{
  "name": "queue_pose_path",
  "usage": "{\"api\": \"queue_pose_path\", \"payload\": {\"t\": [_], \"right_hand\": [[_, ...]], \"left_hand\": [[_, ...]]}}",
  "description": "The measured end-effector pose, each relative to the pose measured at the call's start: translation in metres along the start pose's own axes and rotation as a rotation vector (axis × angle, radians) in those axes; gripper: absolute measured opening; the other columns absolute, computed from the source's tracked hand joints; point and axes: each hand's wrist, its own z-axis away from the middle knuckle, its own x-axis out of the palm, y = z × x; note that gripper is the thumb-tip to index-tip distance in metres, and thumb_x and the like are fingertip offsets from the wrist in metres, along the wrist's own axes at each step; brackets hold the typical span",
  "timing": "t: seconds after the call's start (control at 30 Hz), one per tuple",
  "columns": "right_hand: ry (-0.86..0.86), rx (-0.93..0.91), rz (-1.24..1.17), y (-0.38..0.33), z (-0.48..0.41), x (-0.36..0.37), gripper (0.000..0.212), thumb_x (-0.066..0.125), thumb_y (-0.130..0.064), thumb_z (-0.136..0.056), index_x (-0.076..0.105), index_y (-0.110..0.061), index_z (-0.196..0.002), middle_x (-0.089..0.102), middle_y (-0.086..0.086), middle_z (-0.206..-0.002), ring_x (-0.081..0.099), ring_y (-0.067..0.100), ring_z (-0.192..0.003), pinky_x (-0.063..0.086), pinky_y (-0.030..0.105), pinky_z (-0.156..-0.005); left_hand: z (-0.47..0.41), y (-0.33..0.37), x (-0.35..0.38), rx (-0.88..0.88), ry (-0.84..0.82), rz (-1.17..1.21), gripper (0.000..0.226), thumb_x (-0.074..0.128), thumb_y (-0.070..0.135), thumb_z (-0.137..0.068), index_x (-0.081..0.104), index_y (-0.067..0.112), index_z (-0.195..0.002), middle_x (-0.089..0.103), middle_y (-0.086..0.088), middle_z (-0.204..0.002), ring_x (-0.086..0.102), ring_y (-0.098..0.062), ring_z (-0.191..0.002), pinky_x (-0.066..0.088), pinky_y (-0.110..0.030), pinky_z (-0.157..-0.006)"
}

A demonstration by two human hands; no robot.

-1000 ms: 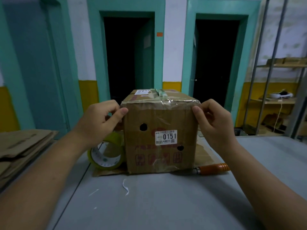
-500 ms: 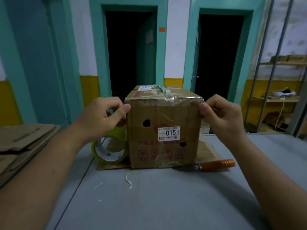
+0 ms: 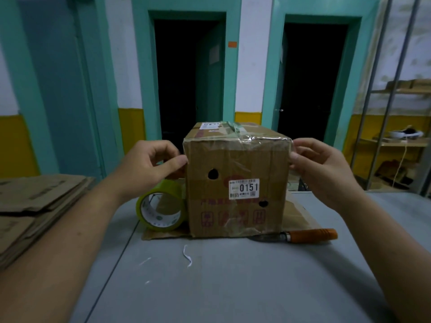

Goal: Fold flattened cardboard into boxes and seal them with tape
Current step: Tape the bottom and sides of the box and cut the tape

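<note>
While both hands hold it at its upper front corners, the cardboard box [image 3: 238, 210] stands upright on a flat cardboard sheet [image 3: 297, 214] that lies on the grey table [image 3: 233, 283]. Its top flaps are closed and covered by wrinkled clear tape [image 3: 249, 139], so nothing of its contents can be seen. Two small holes in the front face show only darkness inside, and between them sits a white label [image 3: 244, 188] reading 0151. At the box's left front edge, the left hand [image 3: 149, 169] presses its thumb against the cardboard with its fingers curled beside the left face. At the box's right front edge, the right hand [image 3: 326, 169] has its thumb on the edge and its fingers bent round the top corner. Touching the box's lower left side, a yellow-green tape roll [image 3: 169, 188] stands on its edge on the sheet. Just in front of the box's right lower corner, a knife [image 3: 310, 235] with an orange handle lies flat. Well to the left of the box lies a stack of flattened cardboard [image 3: 35, 206]. Far to the right of the box stands a metal shelf rack [image 3: 396, 142] with items too dim to identify.
</note>
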Motion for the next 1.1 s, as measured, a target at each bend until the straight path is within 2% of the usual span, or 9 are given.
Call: {"api": "queue_pose_path", "payload": {"t": [0.07, 0.13, 0.23, 0.4, 0.57, 0.7, 0.8, 0.93, 1.1], "right_hand": [[0.002, -0.024, 0.028, 0.001, 0.0, -0.001, 0.053, 0.08, -0.034, -0.083, 0.066, -0.005, -0.125, 0.071, 0.019, -0.115, 0.069, 0.037, -0.112, 0.056, 0.05, -0.098], [0.03, -0.046, 0.042, 0.0, 0.001, 0.001, 0.062, 0.085, -0.047, -0.075, 0.069, -0.009, -0.121, 0.072, 0.015, -0.115, 0.07, 0.034, -0.111, 0.058, 0.049, -0.096], [0.064, -0.088, 0.069, -0.003, 0.002, 0.006, 0.044, 0.078, -0.029, -0.08, 0.069, -0.009, -0.119, 0.075, 0.012, -0.111, 0.073, 0.031, -0.107, 0.058, 0.054, -0.096], [0.059, -0.093, 0.112, -0.001, 0.002, 0.002, 0.045, 0.075, -0.018, -0.082, 0.069, -0.005, -0.124, 0.075, 0.016, -0.108, 0.073, 0.034, -0.105, 0.058, 0.057, -0.096], [0.049, -0.047, 0.123, 0.0, 0.003, -0.005, 0.058, 0.083, -0.038, -0.076, 0.07, -0.008, -0.123, 0.075, 0.016, -0.109, 0.073, 0.033, -0.107, 0.056, 0.057, -0.097], [0.04, -0.059, 0.11, -0.004, 0.003, 0.002, 0.045, 0.08, -0.021, -0.077, 0.069, -0.006, -0.118, 0.073, 0.018, -0.109, 0.072, 0.038, -0.103, 0.058, 0.056, -0.095], [0.064, -0.07, 0.113, -0.005, 0.003, 0.009, 0.046, 0.08, -0.019, -0.078, 0.066, -0.008, -0.121, 0.07, 0.018, -0.112, 0.07, 0.038, -0.103, 0.06, 0.055, -0.093], [0.036, -0.08, 0.046, -0.009, 0.003, 0.018, 0.061, 0.074, -0.016, -0.086, 0.056, -0.031, -0.141, 0.064, 0.017, -0.123, 0.068, 0.039, -0.102, 0.06, 0.049, -0.094], [-0.011, -0.049, 0.066, -0.009, 0.006, 0.017, 0.06, 0.073, -0.02, -0.088, 0.057, -0.033, -0.144, 0.063, 0.034, -0.093, 0.064, 0.051, -0.101, 0.055, 0.054, -0.103]], "left_hand": [[0.0, -0.002, 0.003, -0.003, 0.044, -0.042, 0.024, 0.073, 0.039, -0.088, 0.073, 0.015, -0.087, 0.075, -0.004, -0.086, 0.074, -0.026, -0.086, 0.061, -0.049, -0.081], [0.0, -0.005, 0.006, 0.015, 0.086, -0.057, 0.021, 0.076, 0.041, -0.089, 0.072, 0.021, -0.087, 0.075, 0.001, -0.087, 0.073, -0.021, -0.085, 0.061, -0.046, -0.08], [-0.002, -0.008, 0.013, 0.099, 0.136, -0.027, 0.025, 0.078, 0.043, -0.091, 0.066, 0.021, -0.089, 0.069, 0.004, -0.095, 0.068, -0.015, -0.092, 0.055, -0.035, -0.08], [-0.004, -0.009, 0.018, 0.096, 0.147, 0.039, 0.026, 0.072, 0.043, -0.087, 0.059, 0.02, -0.091, 0.064, 0.008, -0.124, 0.064, -0.019, -0.12, 0.056, -0.06, -0.097], [-0.002, -0.012, 0.014, 0.042, 0.117, 0.137, 0.026, 0.078, 0.046, -0.083, 0.066, 0.024, -0.087, 0.067, 0.013, -0.125, 0.067, -0.018, -0.122, 0.057, -0.059, -0.098], [-0.001, -0.011, 0.016, 0.011, 0.149, 0.195, 0.026, 0.083, 0.03, -0.087, 0.065, 0.011, -0.088, 0.071, 0.017, -0.118, 0.07, -0.017, -0.116, 0.061, -0.058, -0.091], [-0.001, -0.011, 0.019, 0.033, 0.165, 0.217, 0.022, 0.084, 0.034, -0.086, 0.065, 0.024, -0.09, 0.071, 0.016, -0.115, 0.07, -0.02, -0.114, 0.06, -0.058, -0.092], [-0.001, -0.005, 0.024, 0.073, 0.187, 0.148, 0.032, 0.074, 0.037, -0.09, 0.059, 0.037, -0.118, 0.064, 0.014, -0.124, 0.065, -0.018, -0.118, 0.059, -0.048, -0.097], [-0.003, -0.009, 0.024, 0.096, 0.149, 0.055, 0.037, 0.065, 0.028, -0.1, 0.066, 0.036, -0.136, 0.058, 0.007, -0.138, 0.061, -0.019, -0.125, 0.06, -0.053, -0.095]]}}
